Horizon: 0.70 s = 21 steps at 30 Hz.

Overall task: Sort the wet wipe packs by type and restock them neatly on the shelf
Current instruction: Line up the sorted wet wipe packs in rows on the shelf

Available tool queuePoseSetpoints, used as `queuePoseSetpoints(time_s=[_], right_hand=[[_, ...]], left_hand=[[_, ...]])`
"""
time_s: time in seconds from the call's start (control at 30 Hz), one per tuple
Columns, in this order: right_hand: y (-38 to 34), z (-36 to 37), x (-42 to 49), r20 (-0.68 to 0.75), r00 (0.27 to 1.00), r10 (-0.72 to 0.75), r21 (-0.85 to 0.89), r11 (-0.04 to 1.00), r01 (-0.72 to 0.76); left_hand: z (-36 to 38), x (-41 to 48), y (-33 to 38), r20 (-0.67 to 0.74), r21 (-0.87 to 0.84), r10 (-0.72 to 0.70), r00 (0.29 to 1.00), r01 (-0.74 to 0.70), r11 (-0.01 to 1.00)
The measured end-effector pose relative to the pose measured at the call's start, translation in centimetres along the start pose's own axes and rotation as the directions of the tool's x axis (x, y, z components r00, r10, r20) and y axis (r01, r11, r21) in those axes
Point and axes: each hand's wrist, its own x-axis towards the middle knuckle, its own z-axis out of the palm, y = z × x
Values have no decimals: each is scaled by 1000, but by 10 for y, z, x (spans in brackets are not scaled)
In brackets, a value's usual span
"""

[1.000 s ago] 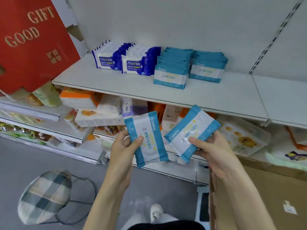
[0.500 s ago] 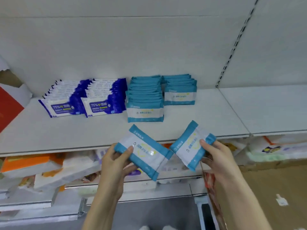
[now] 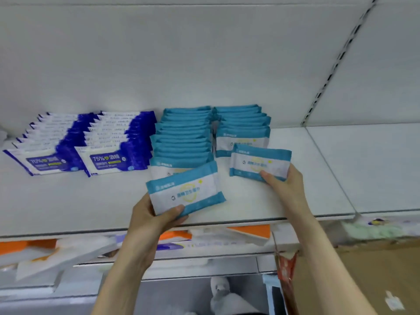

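- Left hand (image 3: 147,220) closed on a teal wet wipe pack (image 3: 185,193), thumb across the lower front, fingers hidden behind; pack held upright, label forward, low over the shelf (image 3: 68,201) just ahead of the left teal row (image 3: 181,142).
- Right hand (image 3: 287,187) closed on a second teal pack (image 3: 260,162), thumb on the bottom edge, the rest hidden behind; pack tilted slightly back, right in front of the right teal row (image 3: 243,130).
- Label-forward hold probably chosen so each pack matches the facing of the rows.
- One pack per hand, each lined up with its own row: likely meant as the new front pack of each.
- Blue-and-white 75% alcohol wipe packs (image 3: 86,146) kept in two rows of their own to the left, touching the teal rows, types unmixed.
- Open cardboard box (image 3: 363,280) at lower right, near the right arm.
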Motion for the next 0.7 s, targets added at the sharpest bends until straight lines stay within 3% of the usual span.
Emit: queuePoseSetpoints(time_s=[0.23,0.43,0.5,0.6,0.67,0.7], right_hand=[[13,17,66,25,974,-227,-464,860,212],[20,17,75,41,972,-230,-530,820,217],[13,9,72,9,980,-200,-474,862,180],[-6,-9,49,-108,983,-149,-203,971,125],[-17,-17,28,156,981,-117,-11,993,120],[-19,-17,18,338,936,-100,76,994,79]], left_hand=[[12,12,3,-40,61,78,996,-76,995],[19,12,9,-36,230,163,986,-151,961],[28,12,9,7,278,181,983,-176,944],[48,14,8,83,302,198,977,-214,929],[67,15,6,140,283,208,968,-240,929],[77,16,6,173,275,210,962,-252,928]])
